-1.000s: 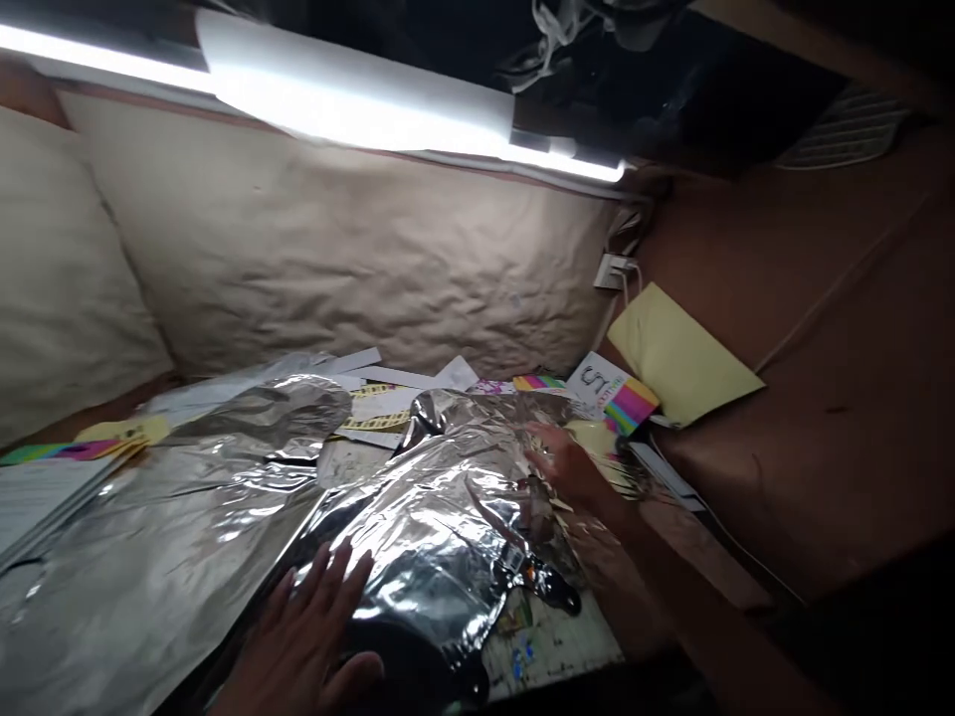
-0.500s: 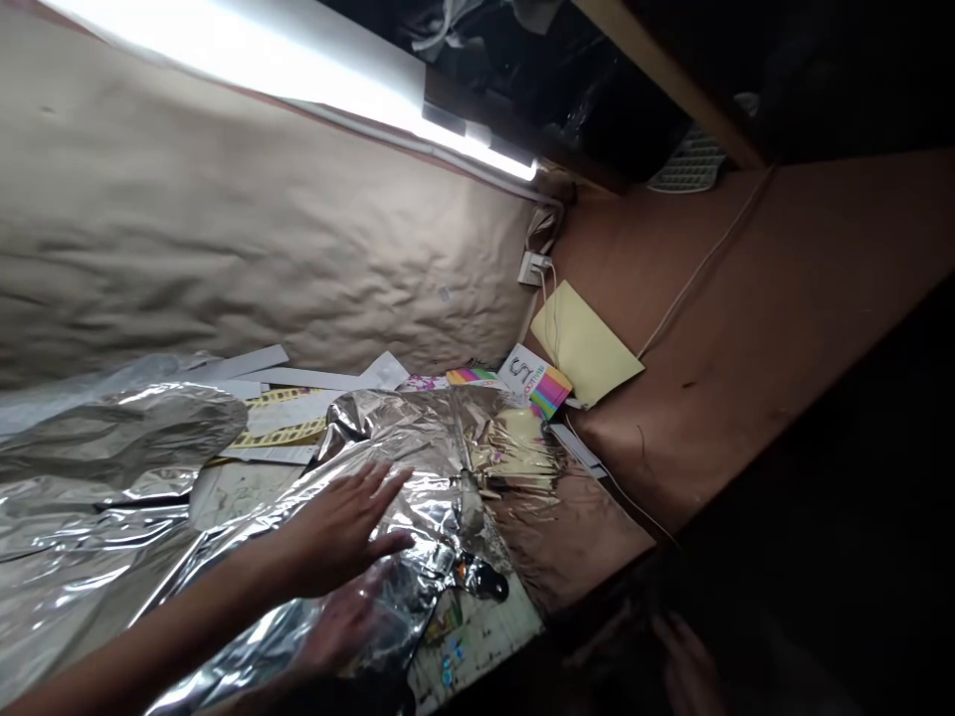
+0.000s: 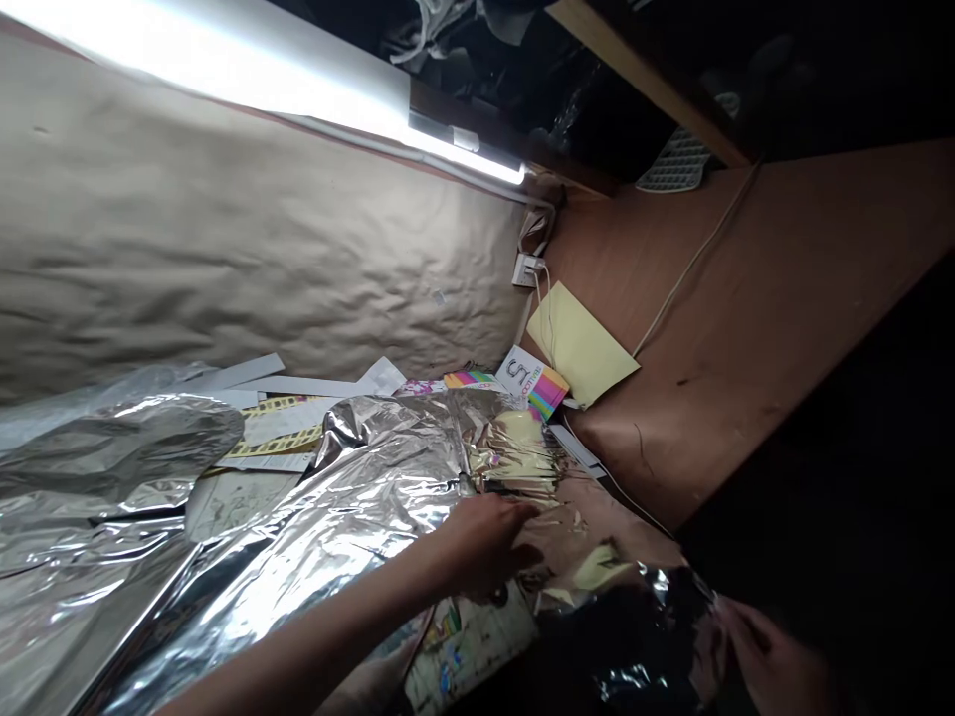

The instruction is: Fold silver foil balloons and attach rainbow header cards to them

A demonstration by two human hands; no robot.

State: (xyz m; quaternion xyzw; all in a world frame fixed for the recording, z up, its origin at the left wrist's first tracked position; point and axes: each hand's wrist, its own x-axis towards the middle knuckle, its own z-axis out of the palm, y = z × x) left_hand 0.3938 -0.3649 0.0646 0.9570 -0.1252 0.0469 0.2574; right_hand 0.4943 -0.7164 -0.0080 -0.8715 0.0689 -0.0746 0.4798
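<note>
- The foil sheet (image 3: 358, 507) is silver and crinkled, and is spread diagonally across the work area, with its near end lifted and folded into a dark, creased edge.
- Its middle is gripped by neither hand for certain: the left hand (image 3: 484, 542) is laid on the foil with the fingers bent, and whether it is clenched cannot be told.
- The right hand (image 3: 768, 646) is dimly seen at the lifted foil edge, just touching it; its grip cannot be told.
- A second foil piece (image 3: 111, 447) is laid to the left, overlapping or just beside the sheet.
- A printed paper (image 3: 470, 646) with coloured specks is exposed beneath the left forearm.
- Brown paper (image 3: 224, 249) is fixed along the wall, and a tube light (image 3: 261, 70) is mounted above it.
- A brown board (image 3: 746, 338) is seen to the right, crossed by a cord (image 3: 693, 259), with a socket (image 3: 527, 268) set at the corner.
- Paper strips (image 3: 246, 373) and yellow-printed strips (image 3: 276, 443) are scattered behind the foil.
- A striped card (image 3: 529, 383) is placed beside a yellow sheet (image 3: 578, 343), just past the foil.
</note>
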